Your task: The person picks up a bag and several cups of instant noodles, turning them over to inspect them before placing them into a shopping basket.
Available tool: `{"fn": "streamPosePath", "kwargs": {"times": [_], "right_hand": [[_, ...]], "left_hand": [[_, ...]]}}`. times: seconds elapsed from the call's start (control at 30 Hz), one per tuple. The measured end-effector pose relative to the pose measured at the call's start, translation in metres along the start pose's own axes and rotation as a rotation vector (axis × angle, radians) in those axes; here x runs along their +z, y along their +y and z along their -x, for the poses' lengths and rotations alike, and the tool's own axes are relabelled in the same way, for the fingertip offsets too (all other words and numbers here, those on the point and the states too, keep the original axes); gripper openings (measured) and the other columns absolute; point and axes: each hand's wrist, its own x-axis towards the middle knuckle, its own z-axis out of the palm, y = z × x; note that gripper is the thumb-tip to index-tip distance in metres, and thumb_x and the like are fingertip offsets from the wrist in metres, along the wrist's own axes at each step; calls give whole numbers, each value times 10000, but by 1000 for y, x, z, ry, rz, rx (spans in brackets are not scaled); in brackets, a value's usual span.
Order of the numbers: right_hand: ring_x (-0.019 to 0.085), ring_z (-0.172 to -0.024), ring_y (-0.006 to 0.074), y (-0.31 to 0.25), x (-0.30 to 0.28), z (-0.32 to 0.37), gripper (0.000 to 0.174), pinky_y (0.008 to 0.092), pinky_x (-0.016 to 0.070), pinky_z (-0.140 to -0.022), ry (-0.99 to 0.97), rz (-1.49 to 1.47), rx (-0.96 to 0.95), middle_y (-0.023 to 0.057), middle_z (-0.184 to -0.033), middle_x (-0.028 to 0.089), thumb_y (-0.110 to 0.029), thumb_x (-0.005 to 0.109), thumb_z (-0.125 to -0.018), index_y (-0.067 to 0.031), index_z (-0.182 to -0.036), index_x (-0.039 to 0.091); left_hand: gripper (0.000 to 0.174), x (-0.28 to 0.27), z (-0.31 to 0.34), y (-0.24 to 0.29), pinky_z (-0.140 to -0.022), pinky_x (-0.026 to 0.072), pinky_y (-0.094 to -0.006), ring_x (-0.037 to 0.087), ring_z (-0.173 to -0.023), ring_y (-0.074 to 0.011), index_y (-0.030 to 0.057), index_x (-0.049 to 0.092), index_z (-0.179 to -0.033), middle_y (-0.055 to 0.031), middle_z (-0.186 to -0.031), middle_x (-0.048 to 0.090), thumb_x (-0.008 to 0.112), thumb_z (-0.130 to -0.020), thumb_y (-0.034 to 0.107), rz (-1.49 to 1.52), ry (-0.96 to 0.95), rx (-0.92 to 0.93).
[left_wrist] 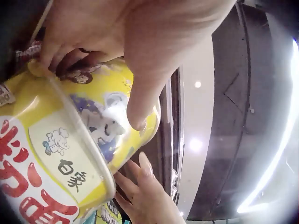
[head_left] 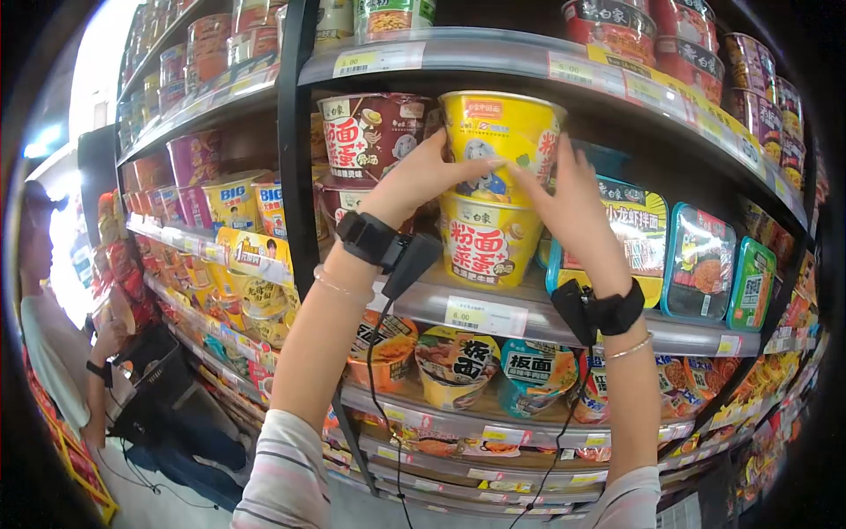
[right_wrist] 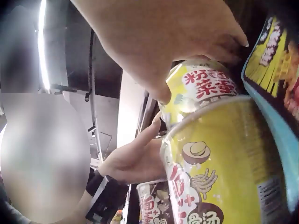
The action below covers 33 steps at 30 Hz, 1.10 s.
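Observation:
Two yellow noodle cups stand stacked on a shelf. The upper cup is between both hands, and the lower cup is directly beneath it. From the left side, the left hand grips the upper cup, thumb across its lower front. The right hand holds the same cup on its right side, fingers reaching round behind. Both thumb tips come close together at the front.
Maroon cups are stacked left of the yellow ones. Boxed noodles stand to the right. A shelf edge runs above, another with a price label below. At far left, a person is beside a dark basket.

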Motion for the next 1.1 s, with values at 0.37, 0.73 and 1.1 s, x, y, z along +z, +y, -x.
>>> {"fn": "streamPosePath", "kwargs": {"times": [0.37, 0.73, 1.1], "right_hand": [[290, -1238, 398, -35, -23, 26, 844, 407, 257, -1025, 87, -192, -66, 303, -1306, 301, -269, 678, -748, 111, -1312, 179], [305, -1232, 332, -43, -139, 141, 1012, 396, 275, -1003, 101, -385, -92, 238, -1343, 266, -238, 766, -653, 45, -1363, 101], [94, -1341, 272, -5, -389, 428, 1142, 358, 145, -1075, -397, -326, 654, 197, -1445, 41, -244, 795, -626, -6, -1383, -26]], "left_hand": [[654, 11, 36, 26, -847, 437, -287, 525, -1011, -166, -33, 339, -1243, -130, -1107, 540, 683, -764, 249, 279, 105, 140], [510, 96, 141, 101, -889, 410, -301, 484, -1046, -151, 20, 347, -1247, -88, -1175, 468, 590, -799, 46, 343, 238, 274], [792, 366, 340, 146, -894, 423, -320, 521, -1004, -166, 25, 379, -1210, -78, -1131, 522, 816, -554, 97, 667, -489, -220]]}}
